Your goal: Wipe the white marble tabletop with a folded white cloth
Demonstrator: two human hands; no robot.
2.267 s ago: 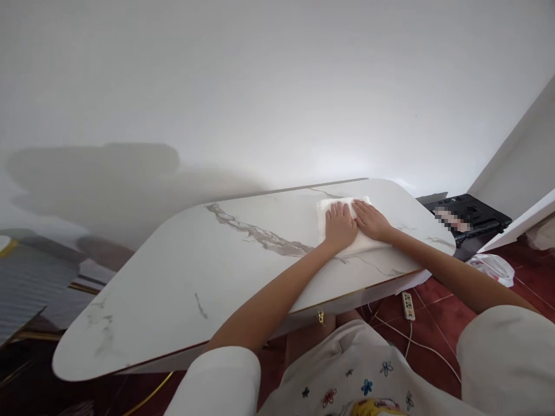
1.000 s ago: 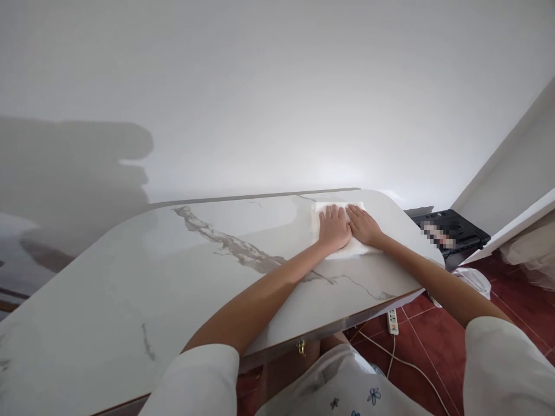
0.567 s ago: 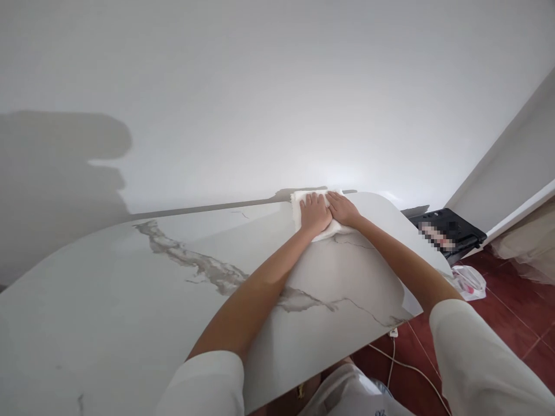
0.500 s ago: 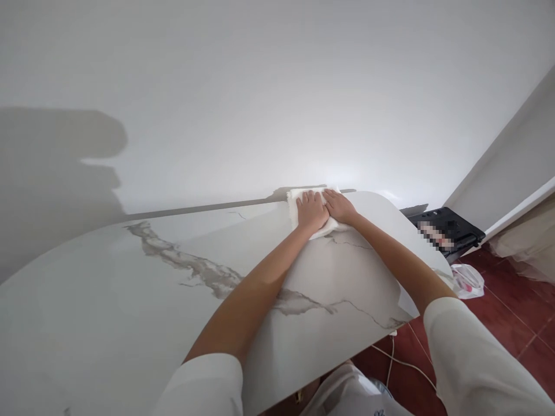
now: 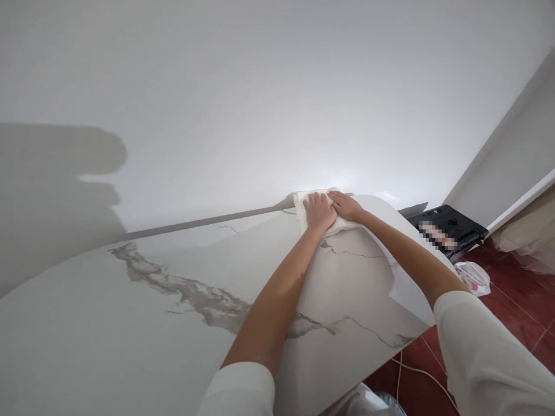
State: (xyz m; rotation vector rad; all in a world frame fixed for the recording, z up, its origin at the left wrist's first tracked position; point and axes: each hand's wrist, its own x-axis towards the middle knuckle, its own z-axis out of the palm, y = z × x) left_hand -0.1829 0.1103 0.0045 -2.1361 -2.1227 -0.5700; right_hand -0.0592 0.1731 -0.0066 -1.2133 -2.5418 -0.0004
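Observation:
A white cloth [image 5: 342, 227] lies on the white marble-patterned table [image 5: 108, 323], at the far edge beside the wall. My left hand [image 5: 319, 212] presses down on the cloth, fingers spread and pointing away from me. Just to its right, my right hand [image 5: 347, 206] also rests flat on the cloth, its fingers stretched toward the left hand and touching or nearly touching it. Both palms are hidden, and part of the cloth is covered by the hands. The cloth's frayed left edge shows beside the left fingers.
A pale wall [image 5: 260, 104] rises directly behind the table. Beyond the table's right end are a black case-like object [image 5: 463, 222] and a white plastic bag [image 5: 474, 277] on the red tiled floor [image 5: 515, 312]. A pale cable [image 5: 416, 370] trails below the near edge.
Both hands and the cloth have slid slightly to the right along the far edge. The camera view has also shifted a little.

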